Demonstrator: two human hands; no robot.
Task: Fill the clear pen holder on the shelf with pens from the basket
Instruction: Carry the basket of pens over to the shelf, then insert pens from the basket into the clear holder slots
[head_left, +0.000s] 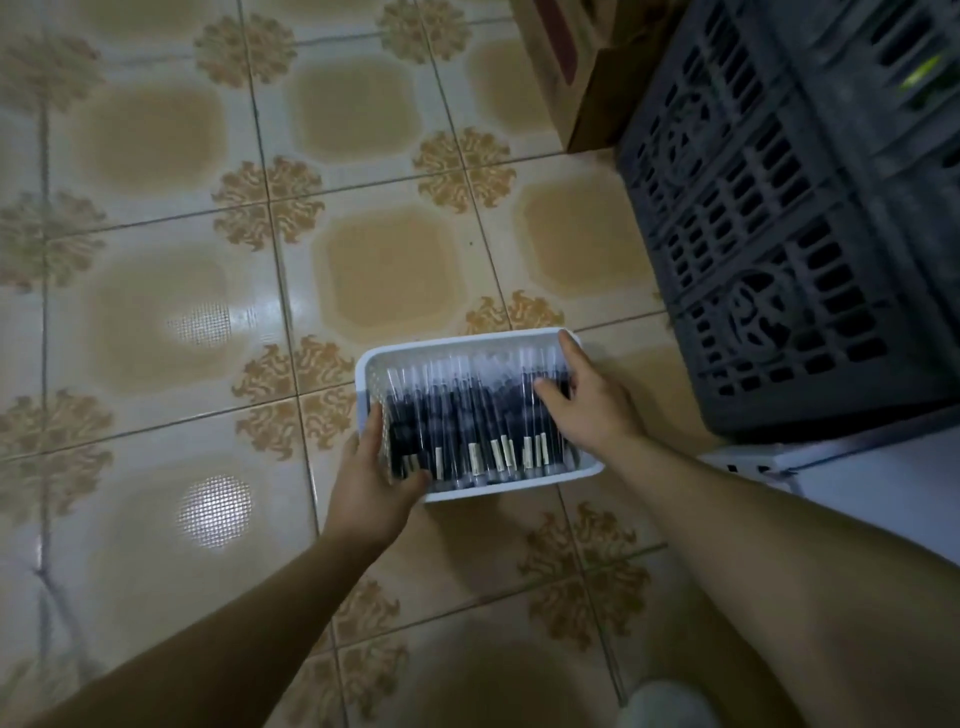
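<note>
The basket (467, 342), full of pens (467, 415), sits on the floor (363, 270) at 6 o'clock. My left hand (371, 467) grips its 8 o'clock corner and my right hand (587, 395) its 3 o'clock rim. The holder is out of view; I judge filling not begun.

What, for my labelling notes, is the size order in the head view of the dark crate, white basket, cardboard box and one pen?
1. dark crate, cropped.
2. white basket.
3. cardboard box, though cropped and farther off, so unsure against the basket.
4. pen.

Left hand (370, 470), right hand (592, 402), arms outstretched.
</note>
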